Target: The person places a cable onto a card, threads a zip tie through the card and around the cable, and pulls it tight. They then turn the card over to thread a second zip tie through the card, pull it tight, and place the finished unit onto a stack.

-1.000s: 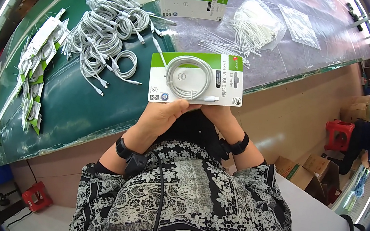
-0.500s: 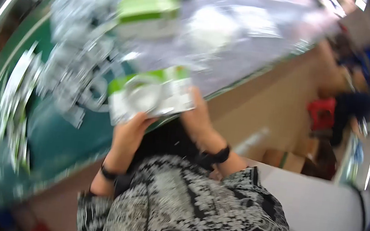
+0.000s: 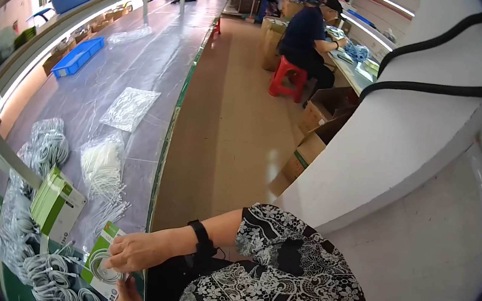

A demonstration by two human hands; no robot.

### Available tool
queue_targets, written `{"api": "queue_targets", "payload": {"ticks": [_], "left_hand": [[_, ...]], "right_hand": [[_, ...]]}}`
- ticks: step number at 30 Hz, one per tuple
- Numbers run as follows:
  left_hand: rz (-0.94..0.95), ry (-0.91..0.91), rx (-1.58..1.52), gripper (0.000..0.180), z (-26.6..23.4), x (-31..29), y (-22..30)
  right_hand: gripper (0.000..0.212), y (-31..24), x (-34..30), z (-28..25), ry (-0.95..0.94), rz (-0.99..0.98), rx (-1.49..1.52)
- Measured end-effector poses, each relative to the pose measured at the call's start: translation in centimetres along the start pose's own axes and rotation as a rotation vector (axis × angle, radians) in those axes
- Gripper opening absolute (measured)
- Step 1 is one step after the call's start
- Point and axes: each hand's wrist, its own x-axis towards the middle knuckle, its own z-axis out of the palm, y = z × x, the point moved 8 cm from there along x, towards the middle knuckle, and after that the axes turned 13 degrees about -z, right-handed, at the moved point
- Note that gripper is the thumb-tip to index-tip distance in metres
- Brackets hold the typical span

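A green and white packaging card (image 3: 102,238) is tilted above the near end of the bench, with a coil of pale cable (image 3: 95,262) lying against its face. From below, my left hand (image 3: 130,299) grips the card's lower edge, and part of that hand falls behind my right wrist. My right hand (image 3: 135,252), with a black band at its wrist, bends over the card, its fingers closed on the coil's side. What lies under those fingertips is hidden. Loose pale cable coils (image 3: 48,274) are heaped just left of the card.
Beyond the card are a stack of green and white cards (image 3: 59,206), a bag of white ties (image 3: 102,163), another clear bag (image 3: 130,108) and a blue tray (image 3: 78,57). Right of the aisle rise a white pillar (image 3: 367,148) and cardboard boxes (image 3: 307,149). A person sits on a red stool (image 3: 289,78).
My view has swung up and right, bringing the aisle into sight. My right hand has moved from the card's right edge onto its face by the coil; the left still grips the card.
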Motion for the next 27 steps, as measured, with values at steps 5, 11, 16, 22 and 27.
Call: {"api": "queue_targets", "payload": {"ticks": [5, 11, 16, 22, 27], "left_hand": [[0.006, 0.078, 0.062, 0.04, -2.1, 1.7, -2.9], [0.037, -0.019, 0.234, 0.038, -0.8, 1.0, 0.5], [-0.349, 0.021, -0.498, 0.034, -0.1, 2.0, -0.9], [-0.242, 0.022, -0.523, 0.031, 0.0, 1.4, -1.9], [-0.154, 0.011, -0.101, 0.033, 0.0, 0.3, 1.0]], "right_hand": [[0.009, 0.2, 1.0, 0.0, -0.074, -0.07, 0.031], [0.01, 0.0, 0.5, 1.0, -0.113, -0.142, -0.01], [0.009, -0.6, 0.5, 1.3, -0.136, -0.109, 0.015], [0.01, -0.3, 0.5, 1.9, -0.107, -0.058, 0.11], [0.01, 0.1, -0.5, 1.8, -0.128, -0.027, 0.062]]}}
